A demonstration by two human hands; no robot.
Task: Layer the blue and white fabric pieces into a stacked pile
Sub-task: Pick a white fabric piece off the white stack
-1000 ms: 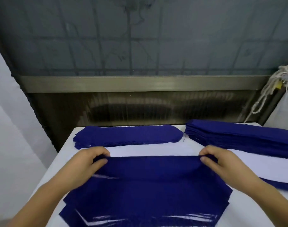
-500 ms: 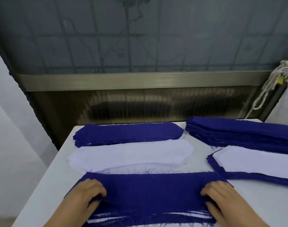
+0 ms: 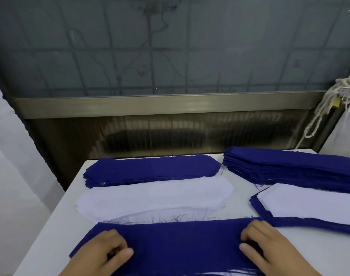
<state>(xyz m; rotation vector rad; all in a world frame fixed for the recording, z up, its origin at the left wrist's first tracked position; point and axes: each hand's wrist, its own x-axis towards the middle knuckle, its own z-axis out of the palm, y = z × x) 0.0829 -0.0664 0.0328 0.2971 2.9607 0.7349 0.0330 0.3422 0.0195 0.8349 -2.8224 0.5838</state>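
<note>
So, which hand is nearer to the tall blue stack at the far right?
Right. The right hand lies just below the tall blue stack; the left hand rests across the near blue piece.

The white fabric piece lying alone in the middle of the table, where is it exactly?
In the head view, the white fabric piece lies centre-left on the table, between the far blue pile and the near blue fabric.

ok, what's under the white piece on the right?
A blue layer shows as a border along the left and near edges of the white piece. How many layers lie beneath is covered.
</note>
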